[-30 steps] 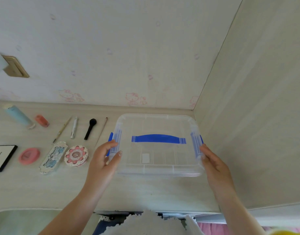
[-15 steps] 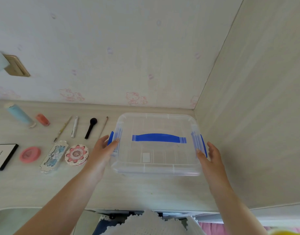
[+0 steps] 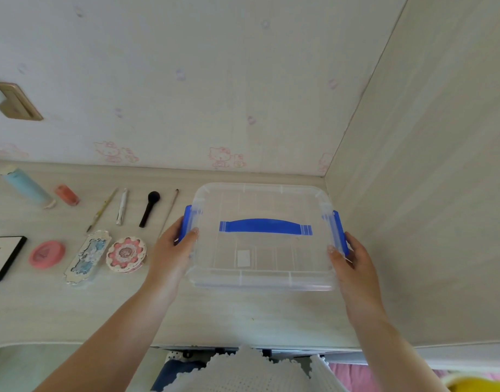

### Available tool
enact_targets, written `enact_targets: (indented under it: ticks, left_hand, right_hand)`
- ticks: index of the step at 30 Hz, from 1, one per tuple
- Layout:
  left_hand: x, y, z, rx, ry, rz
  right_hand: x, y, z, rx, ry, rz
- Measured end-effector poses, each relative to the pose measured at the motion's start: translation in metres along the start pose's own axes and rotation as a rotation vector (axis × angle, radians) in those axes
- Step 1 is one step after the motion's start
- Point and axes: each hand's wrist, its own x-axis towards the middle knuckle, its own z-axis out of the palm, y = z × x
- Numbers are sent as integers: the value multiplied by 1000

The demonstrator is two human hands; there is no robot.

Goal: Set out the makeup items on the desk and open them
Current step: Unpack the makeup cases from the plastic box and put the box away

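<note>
Holding the clear storage box (image 3: 260,236) by its two short ends, you have your left hand (image 3: 172,253) curled round the left blue latch (image 3: 186,222) and your right hand (image 3: 353,258) curled round the right blue latch (image 3: 339,230), so both grips are closed on the box. The box sits in the far right corner of the desk (image 3: 243,315), just beside the side panel, with its lid on and the blue handle (image 3: 264,226) lying flat; through the plastic I see nothing inside except a small white label. The makeup items are already set out on the desk to the left: a light blue tube (image 3: 27,186), a small orange bottle (image 3: 66,195), a thin brush (image 3: 102,209), a silver pencil (image 3: 121,206), a black brush (image 3: 150,207) and a slim stick (image 3: 169,210) in the far row, then a black compact (image 3: 4,257), a pink round case (image 3: 46,254), a long ornate palette (image 3: 87,256) and a flower-shaped compact (image 3: 126,254) nearer to you. I judge that the step now is to park the box out of the way, so keep it level and put it down gently before you release. Watch your left wrist, because the flower-shaped compact and the slim stick are near it. All the items look closed, so opening them remains; I would begin from one end of a row.
</note>
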Motion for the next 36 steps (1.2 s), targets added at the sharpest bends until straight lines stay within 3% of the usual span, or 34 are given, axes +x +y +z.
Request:
enact_targets:
  ticks: [5,27,36]
  left_hand:
    - [-3,-2,1,0,-31,16]
    - [2,-3,4,89,27,74]
    - [-16,-32,-11,-205,-134,-57]
  right_hand:
    - [1,-1,-1,-28,-48,8]
    - [0,-3,1,-49,16,-58]
    - [-4,12,-9,137,-200,122]
